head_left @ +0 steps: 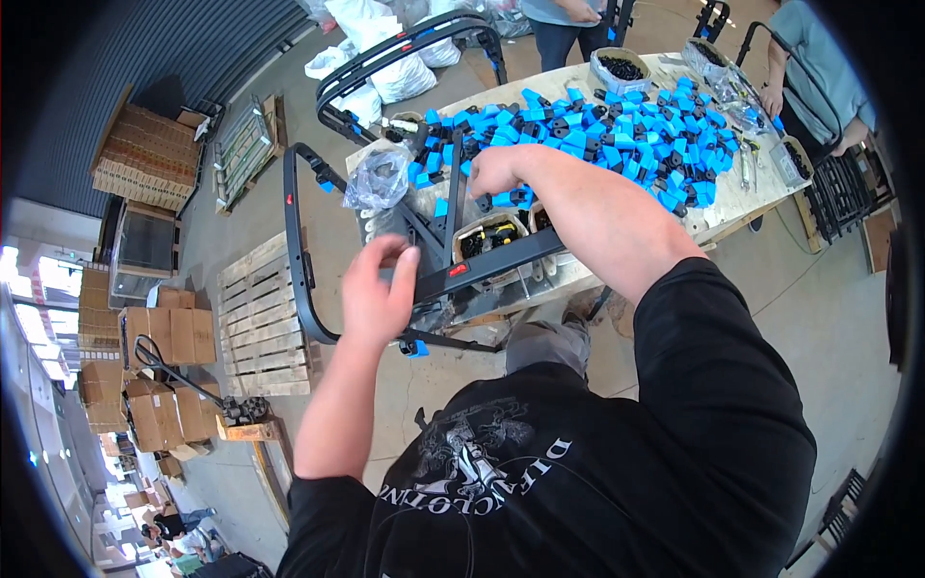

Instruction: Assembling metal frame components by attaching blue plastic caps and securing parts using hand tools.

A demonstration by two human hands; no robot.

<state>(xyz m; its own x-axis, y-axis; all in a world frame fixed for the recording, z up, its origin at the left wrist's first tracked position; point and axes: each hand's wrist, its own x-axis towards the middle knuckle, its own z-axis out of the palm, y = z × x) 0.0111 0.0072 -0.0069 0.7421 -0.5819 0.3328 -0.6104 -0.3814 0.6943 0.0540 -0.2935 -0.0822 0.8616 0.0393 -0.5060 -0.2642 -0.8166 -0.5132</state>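
My left hand point(374, 294) is beside a black tubular frame point(525, 252), its thumb and fingers apart with nothing seen between them. The frame's long bar runs below both hands, and its curved loop bends out to the left. My right hand point(494, 171) reaches over the table with fingers curled, beside an upright black bar point(454, 183); whatever its fingertips may hold is hidden. Blue plastic pieces point(602, 135) mixed with black ones lie heaped past that hand. Between the hands sits a small bin point(464, 252) holding dark small parts and a yellow-and-black tool.
A clear plastic bag point(378, 178) lies at the table's left. Another black frame point(409, 43) stands behind it. Tubs of black parts point(621, 82) line the far edge. Two people stand across the table. A wooden pallet point(260, 313) and pallet jack point(241, 409) are at left.
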